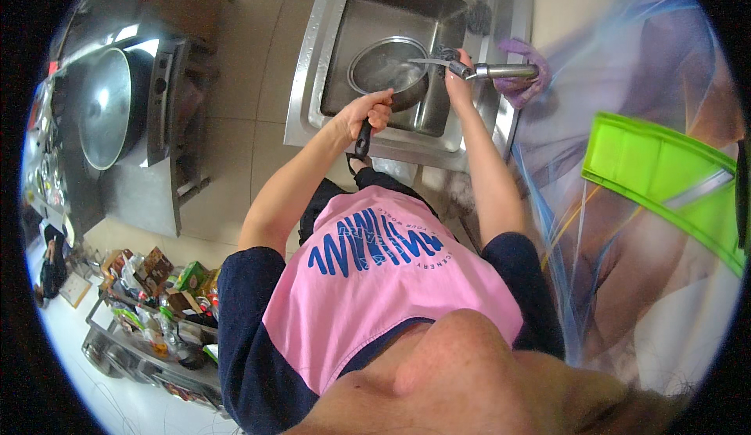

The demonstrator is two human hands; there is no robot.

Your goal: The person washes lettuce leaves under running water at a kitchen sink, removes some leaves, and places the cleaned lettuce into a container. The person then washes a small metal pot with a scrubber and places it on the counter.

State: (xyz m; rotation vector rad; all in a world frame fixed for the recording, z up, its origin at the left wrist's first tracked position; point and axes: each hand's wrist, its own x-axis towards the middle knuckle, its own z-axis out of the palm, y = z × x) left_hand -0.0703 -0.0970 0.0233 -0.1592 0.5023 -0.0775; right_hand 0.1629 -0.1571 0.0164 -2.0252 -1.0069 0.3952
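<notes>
My left hand (371, 113) is closed around the black handle (363, 138) of a metal pan (384, 68), which is tilted inside the stainless steel sink (352, 30). Water streams from the tap (499, 71) into the pan, where it swirls. Beside the spout, my right hand (462, 86) is partly hidden behind the tap's end. Its fingers are on a dark, tangled pad (449, 53) that looks like a steel wool scourer.
A second dark scourer (479, 17) lies on the sink's right ledge. Purple cloth (522, 74) wraps the tap's base. To the right is a green plastic container (657, 171). A large wok (105, 109) sits on the stove at left. Behind left, a cart (146, 359) holds packages and bottles.
</notes>
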